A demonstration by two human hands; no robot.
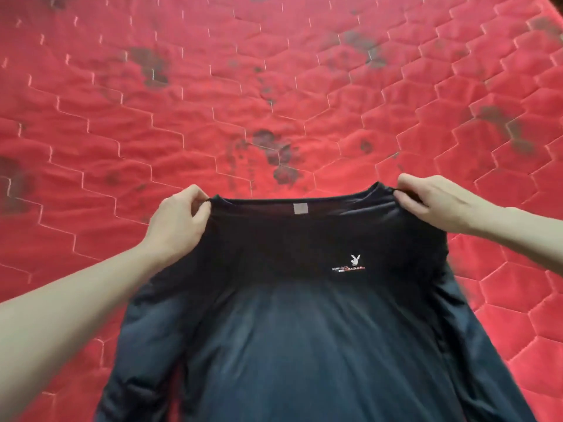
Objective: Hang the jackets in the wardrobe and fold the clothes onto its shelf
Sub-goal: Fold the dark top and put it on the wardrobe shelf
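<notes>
ahead: bare red mattress (274,86) | below hands: dark shirt (289,330) blocks

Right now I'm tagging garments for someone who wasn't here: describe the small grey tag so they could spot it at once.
Start from the red quilted mattress and find the dark navy shirt held out over it by both hands. Follow its neckline, stretched between the left hand and right hand. The grey tag sits just below that edge, plain and square, unlike the white rabbit logo lower down.
</notes>
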